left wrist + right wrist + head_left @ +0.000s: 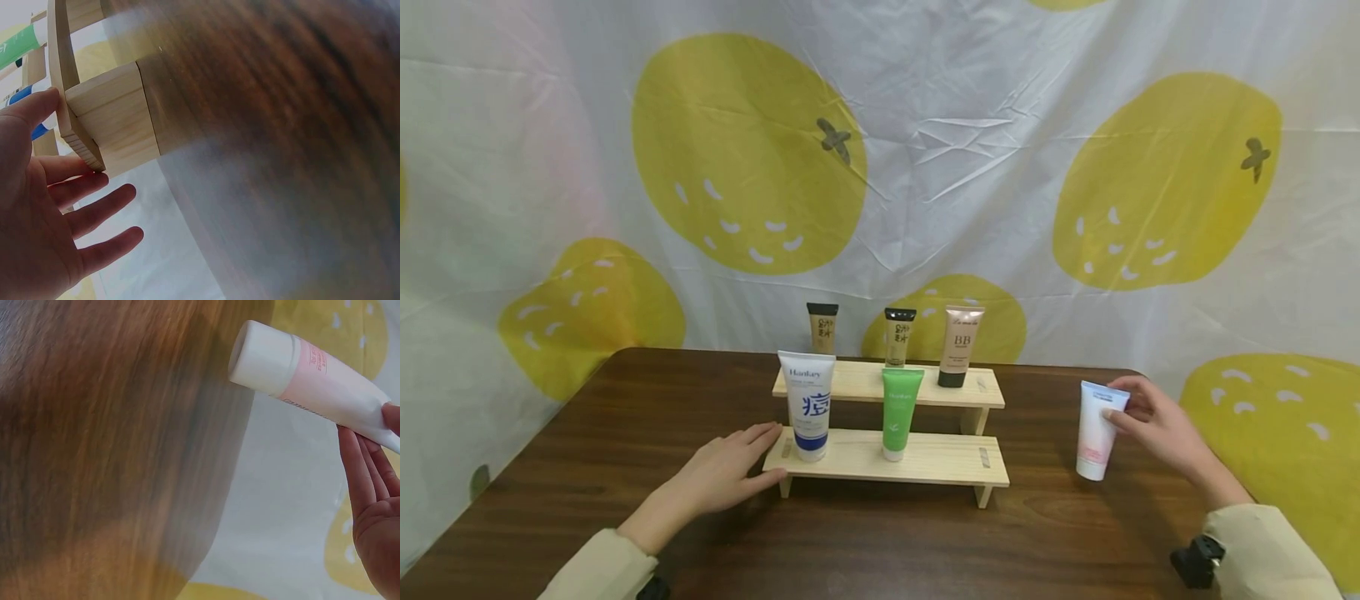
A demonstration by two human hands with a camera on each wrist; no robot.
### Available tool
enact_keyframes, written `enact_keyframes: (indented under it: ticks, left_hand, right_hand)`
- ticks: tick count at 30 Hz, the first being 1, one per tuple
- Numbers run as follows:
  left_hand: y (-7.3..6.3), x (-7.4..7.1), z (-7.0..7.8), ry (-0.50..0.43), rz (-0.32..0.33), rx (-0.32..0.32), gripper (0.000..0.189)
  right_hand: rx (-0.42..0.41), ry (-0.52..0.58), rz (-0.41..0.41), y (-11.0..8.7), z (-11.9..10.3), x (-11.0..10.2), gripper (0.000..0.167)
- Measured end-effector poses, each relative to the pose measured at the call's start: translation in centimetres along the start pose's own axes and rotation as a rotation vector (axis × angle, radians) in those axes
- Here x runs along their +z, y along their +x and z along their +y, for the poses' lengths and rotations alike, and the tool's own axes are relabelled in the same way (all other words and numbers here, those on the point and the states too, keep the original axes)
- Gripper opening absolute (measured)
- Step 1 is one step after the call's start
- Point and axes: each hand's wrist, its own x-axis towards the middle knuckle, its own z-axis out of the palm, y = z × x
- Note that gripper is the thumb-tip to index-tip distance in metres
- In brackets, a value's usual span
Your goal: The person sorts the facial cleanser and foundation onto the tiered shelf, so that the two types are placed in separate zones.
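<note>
My right hand (1165,429) pinches a white squeeze tube (1097,433) near its light blue crimped end, thumb on one side and fingers on the other. The tube stands cap-down in the air to the right of the shelf; its pink print and white cap (265,359) show in the right wrist view. At the left end of a two-step wooden display rack (951,458), my left hand (711,471) touches the lower board's corner, its fingers fairly straight and spread. On that lower step stand a white-and-blue tube (808,408) and a green tube (898,412), both cap-down.
The upper step holds a pink-beige BB cream tube (961,346) and two small gold tubes with black tops, one left (823,329) and one in the middle (898,337). A dark wooden table (880,542) carries the rack. Behind it hangs a lemon-print curtain (955,158).
</note>
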Motion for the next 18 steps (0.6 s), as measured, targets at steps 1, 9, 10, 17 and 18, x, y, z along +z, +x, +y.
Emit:
enact_keyframes:
  ticks: [1, 9, 10, 17, 18]
  left_hand:
    - [0.0, 0.0, 0.0, 0.0, 0.0, 0.001, 0.071]
    - [0.0, 0.0, 0.0, 0.002, 0.007, 0.006, 0.071]
    - [0.0, 0.0, -0.1, 0.002, 0.009, 0.007, 0.071]
    - [0.1, 0.1, -0.1, 0.005, 0.001, 0.003, 0.072]
    - [0.1, 0.1, -0.1, 0.005, 0.001, 0.002, 0.072]
  right_hand:
    - [-0.002, -0.017, 0.0, 0.1, -0.2, 0.1, 0.036]
    - [-0.034, -0.076, -0.018, 0.6, -1.9, 0.5, 0.033]
    - [-0.044, -0.073, -0.019, 0.6, -2.1, 0.6, 0.033]
    - [-0.102, -0.086, -0.015, 0.9, -3.7, 1.0, 0.033]
    - [-0.11, -0.085, -0.014, 0.9, -4.0, 1.1, 0.032]
